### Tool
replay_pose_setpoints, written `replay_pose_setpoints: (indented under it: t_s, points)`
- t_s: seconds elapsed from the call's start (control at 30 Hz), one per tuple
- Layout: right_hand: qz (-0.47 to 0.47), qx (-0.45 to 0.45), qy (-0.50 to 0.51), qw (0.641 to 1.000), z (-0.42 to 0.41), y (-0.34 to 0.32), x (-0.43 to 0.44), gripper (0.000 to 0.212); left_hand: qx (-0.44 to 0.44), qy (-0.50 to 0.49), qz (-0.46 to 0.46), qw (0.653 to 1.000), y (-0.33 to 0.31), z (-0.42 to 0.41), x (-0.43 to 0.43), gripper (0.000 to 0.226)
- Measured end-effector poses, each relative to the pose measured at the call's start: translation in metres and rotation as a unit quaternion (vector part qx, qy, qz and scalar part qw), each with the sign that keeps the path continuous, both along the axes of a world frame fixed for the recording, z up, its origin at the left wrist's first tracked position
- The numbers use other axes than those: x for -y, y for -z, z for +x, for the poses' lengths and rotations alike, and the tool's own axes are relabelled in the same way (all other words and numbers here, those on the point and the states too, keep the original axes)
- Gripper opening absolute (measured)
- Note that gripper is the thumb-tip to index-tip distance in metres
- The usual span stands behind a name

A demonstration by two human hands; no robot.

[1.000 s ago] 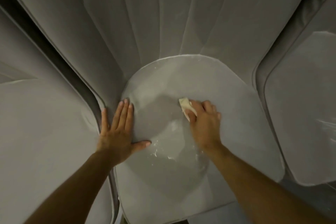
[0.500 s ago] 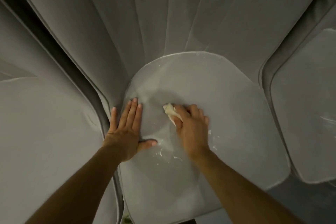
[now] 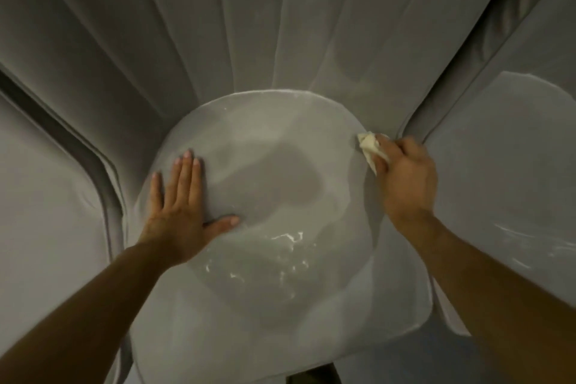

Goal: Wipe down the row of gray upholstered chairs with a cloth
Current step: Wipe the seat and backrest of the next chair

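A gray upholstered chair fills the view; its rounded seat [image 3: 271, 171] looks covered in shiny clear plastic, and its channelled backrest [image 3: 249, 25] rises behind. My left hand [image 3: 179, 206] lies flat, fingers straight, on the seat's left side. My right hand [image 3: 405, 178] grips a small cream cloth [image 3: 372, 146] and presses it against the seat's right rim, where the seat meets the backrest. Part of the cloth is hidden under my fingers.
A neighbouring gray chair [image 3: 511, 181] stands close on the right, with a plastic-covered seat. Another gray chair [image 3: 46, 196] stands on the left, past a dark gap. A dark strip of floor [image 3: 311, 376] shows below the seat's front edge.
My right hand has swept the cloth from the middle of the seat to its right rim. The view has shifted, so my left hand now sits more on the seat.
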State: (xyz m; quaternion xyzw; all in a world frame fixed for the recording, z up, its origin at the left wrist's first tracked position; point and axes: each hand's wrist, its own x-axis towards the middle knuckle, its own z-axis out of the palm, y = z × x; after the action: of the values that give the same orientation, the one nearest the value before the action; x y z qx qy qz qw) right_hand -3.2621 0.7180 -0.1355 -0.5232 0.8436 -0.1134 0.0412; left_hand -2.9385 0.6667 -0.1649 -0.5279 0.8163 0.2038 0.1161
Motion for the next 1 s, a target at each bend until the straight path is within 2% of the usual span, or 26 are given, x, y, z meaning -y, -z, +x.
replay_pose_setpoints:
  t_s: [0.13, 0.23, 0.3, 0.4, 0.53, 0.6, 0.67, 0.73, 0.83, 1.0]
  points:
    - [-0.052, 0.058, 0.009, 0.997, 0.041, 0.022, 0.007, 0.024, 0.015, -0.004, 0.026, 1.0, 0.007, -0.007, 0.001, 0.119]
    - [-0.04, 0.057, -0.095, 0.993, 0.08, 0.03, 0.01, 0.024, 0.013, -0.031, 0.063, 0.997, 0.005, -0.009, 0.003, 0.122]
    - [-0.049, 0.055, -0.124, 0.99, 0.072, 0.025, 0.015, 0.026, 0.011, -0.033, 0.067, 0.997, 0.004, -0.007, 0.005, 0.123]
    - [-0.068, 0.061, -0.068, 0.993, 0.035, 0.009, 0.026, 0.033, 0.013, -0.01, 0.053, 0.998, 0.006, -0.007, 0.004, 0.122]
    - [-0.068, -0.04, 0.022, 0.997, 0.031, 0.023, 0.053, 0.028, 0.01, -0.023, 0.073, 0.997, 0.005, -0.008, 0.004, 0.124]
    - [-0.069, -0.004, 0.009, 0.998, 0.052, 0.034, 0.062, 0.031, 0.015, -0.028, 0.081, 0.996, 0.005, -0.008, 0.006, 0.123]
    - [-0.05, 0.066, -0.084, 0.993, 0.074, 0.031, 0.063, 0.032, 0.01, -0.027, 0.082, 0.996, 0.006, -0.006, 0.005, 0.122]
    - [-0.027, 0.118, -0.126, 0.985, 0.076, 0.02, 0.066, 0.03, 0.0, -0.02, 0.049, 0.999, 0.012, -0.004, 0.003, 0.121]
    - [-0.057, 0.092, -0.068, 0.992, 0.057, 0.007, 0.071, 0.03, 0.014, 0.006, 0.007, 1.0, 0.019, 0.0, 0.001, 0.116]
    - [-0.013, 0.017, 0.08, 0.997, 0.061, 0.026, 0.096, 0.025, 0.011, 0.003, -0.021, 1.0, 0.02, -0.002, 0.0, 0.111]
